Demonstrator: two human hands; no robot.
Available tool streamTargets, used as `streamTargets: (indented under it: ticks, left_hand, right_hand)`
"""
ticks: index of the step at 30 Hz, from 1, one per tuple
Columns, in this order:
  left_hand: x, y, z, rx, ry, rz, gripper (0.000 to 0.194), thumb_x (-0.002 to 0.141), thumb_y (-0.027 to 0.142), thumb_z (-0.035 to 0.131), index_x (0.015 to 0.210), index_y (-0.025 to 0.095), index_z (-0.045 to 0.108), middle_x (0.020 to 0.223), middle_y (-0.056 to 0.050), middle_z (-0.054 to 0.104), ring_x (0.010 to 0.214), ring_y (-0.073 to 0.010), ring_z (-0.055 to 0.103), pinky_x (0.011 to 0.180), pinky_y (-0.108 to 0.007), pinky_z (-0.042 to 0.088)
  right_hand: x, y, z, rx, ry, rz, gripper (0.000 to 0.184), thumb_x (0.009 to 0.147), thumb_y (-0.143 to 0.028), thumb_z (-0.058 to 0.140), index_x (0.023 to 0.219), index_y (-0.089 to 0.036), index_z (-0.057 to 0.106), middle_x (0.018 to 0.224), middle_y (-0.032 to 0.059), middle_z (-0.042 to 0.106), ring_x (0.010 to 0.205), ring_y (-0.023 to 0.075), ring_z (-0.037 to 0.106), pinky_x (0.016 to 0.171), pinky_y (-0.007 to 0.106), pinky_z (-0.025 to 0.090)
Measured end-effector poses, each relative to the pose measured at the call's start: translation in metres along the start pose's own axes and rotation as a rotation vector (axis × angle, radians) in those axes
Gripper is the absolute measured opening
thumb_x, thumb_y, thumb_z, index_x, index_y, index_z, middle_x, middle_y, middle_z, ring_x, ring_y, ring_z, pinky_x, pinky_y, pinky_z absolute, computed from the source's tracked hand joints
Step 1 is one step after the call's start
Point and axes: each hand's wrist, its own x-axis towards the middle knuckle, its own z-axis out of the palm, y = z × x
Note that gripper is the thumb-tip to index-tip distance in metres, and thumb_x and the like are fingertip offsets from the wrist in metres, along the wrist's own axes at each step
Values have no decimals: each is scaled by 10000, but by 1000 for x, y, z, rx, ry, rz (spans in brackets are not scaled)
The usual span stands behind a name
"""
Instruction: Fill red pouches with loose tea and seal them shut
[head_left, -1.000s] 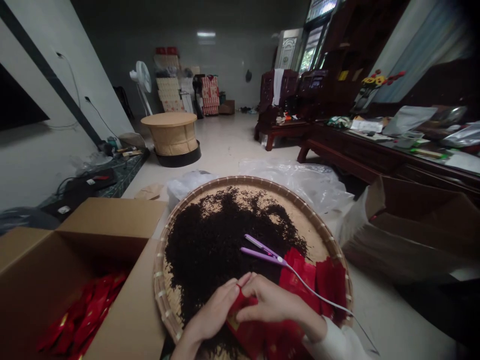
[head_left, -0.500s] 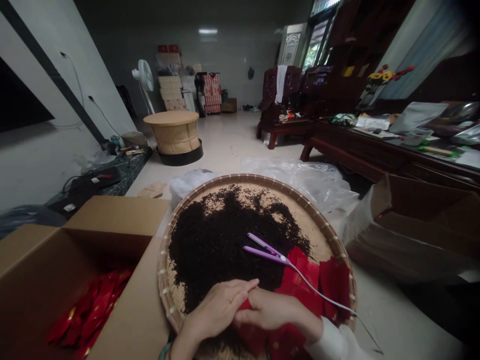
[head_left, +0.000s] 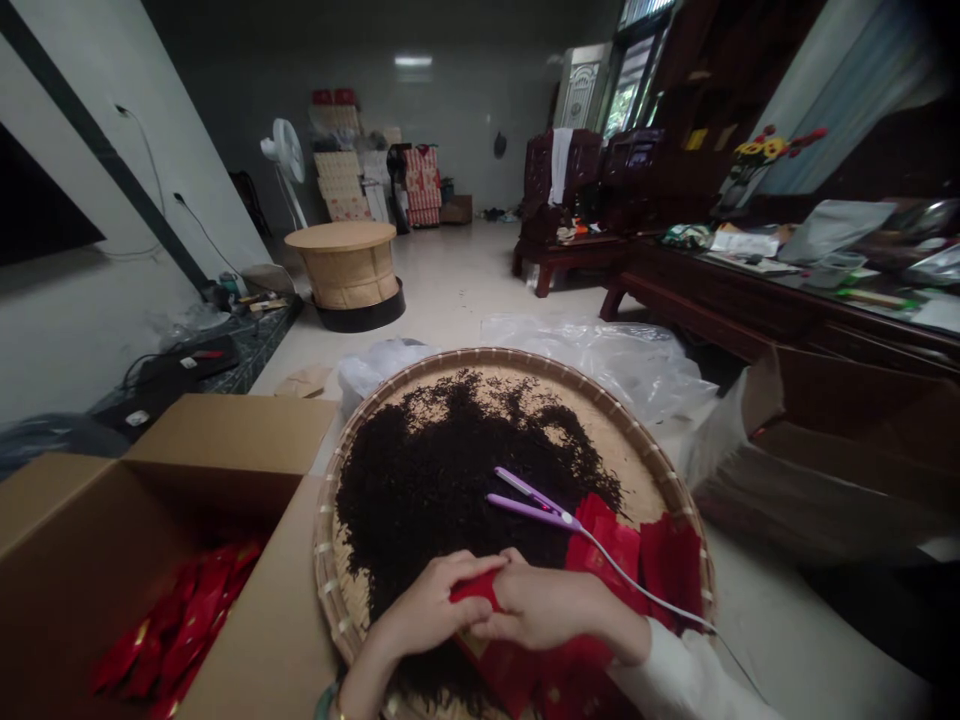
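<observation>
The left hand (head_left: 431,610) and right hand (head_left: 544,612), fingers curled nearly closed, pinch a small red foil packet (head_left: 476,590) together, low over a round woven bamboo tray (head_left: 325,590) heaped with dark loose tea leaves (head_left: 435,470). A slim lilac corded heat sealer (head_left: 532,498) lies just above the hands. A firm, even pinch keeps the packet steady

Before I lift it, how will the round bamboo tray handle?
The round bamboo tray looks light but may flex across its wide weave. Its shallow rim suggests the loose dark tea would slide and spill if tilted.
</observation>
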Motion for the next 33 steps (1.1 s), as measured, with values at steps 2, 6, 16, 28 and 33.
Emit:
streamTargets:
  ticks: [2, 6, 16, 28, 33]
  left_hand:
    - [0, -6, 2, -165, 2, -13, 601, 801, 597, 526, 1263, 218, 590, 1102, -94, 684, 1025, -270, 587, 939, -375, 414]
    - [3, -15, 3, -402, 115, -30, 685, 748, 634, 575, 1259, 179, 594, 1254, -121, 630, 1162, -311, 545, 1039, -422, 351]
    - [-4, -31, 6, -1091, 364, -114, 737, 718, 603, 654, 1313, 186, 530, 817, -80, 714, 646, -172, 631, 623, -283, 495]
    - [-13, -34, 3, -1248, 457, -73, 698, 703, 544, 707, 1278, 178, 559, 779, -70, 701, 605, -159, 621, 562, -246, 468]
    - [-15, -37, 0, -1215, 487, -100, 718, 660, 569, 727, 1237, 162, 598, 860, -99, 720, 721, -224, 664, 673, -322, 520]
  right_hand:
    - [1, -6, -8, -68, -73, -42, 330, 949, -294, 414, 770, -168, 660, 606, -9, 618, 707, 169, 607, 984, 453, 349]
    - [5, -17, -25, -67, -61, -70, 258, 940, -297, 452, 876, -163, 662, 709, -4, 657, 769, 167, 635, 1072, 462, 268]
    - [29, 29, -76, 327, 464, 68, 504, 965, -477, 293, 1132, -134, 623, 1101, 109, 679, 1043, 213, 620, 973, 381, 426]
    - [124, 30, -56, -249, 93, 469, 888, 766, -666, 533, 1480, -233, 232, 1559, 174, 77, 1397, 443, 88, 1048, 637, 194]
    - [117, 13, -22, -501, 153, 254, 727, 801, -394, 611, 1451, -279, 307, 1552, 151, 156, 1401, 434, 85, 1033, 648, 218]
